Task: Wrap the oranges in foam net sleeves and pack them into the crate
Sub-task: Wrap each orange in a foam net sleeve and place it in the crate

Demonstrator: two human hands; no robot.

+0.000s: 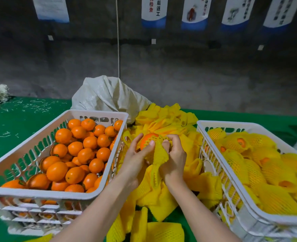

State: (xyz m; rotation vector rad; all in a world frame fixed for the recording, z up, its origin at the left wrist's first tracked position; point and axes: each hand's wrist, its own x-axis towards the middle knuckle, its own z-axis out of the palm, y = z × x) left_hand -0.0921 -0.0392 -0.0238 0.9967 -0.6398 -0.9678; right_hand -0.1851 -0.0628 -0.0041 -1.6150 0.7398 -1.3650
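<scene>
The sleeving step was in hand. Above the sleeve pile (168, 119), the left hand (135, 159) gripped an orange (148, 140) half inside a foam net sleeve (159, 154), while the right hand (174, 159) pinched the sleeve's stretched mouth. The next move probably called for drawing the net fully over the fruit, then carrying it right of the pile. The left crate (39, 193), left of the pile, held bare oranges (74, 154). The right crate (245, 125), right of the pile, held wrapped oranges (266, 163). Both crates stood on the green bench (22, 110).
</scene>
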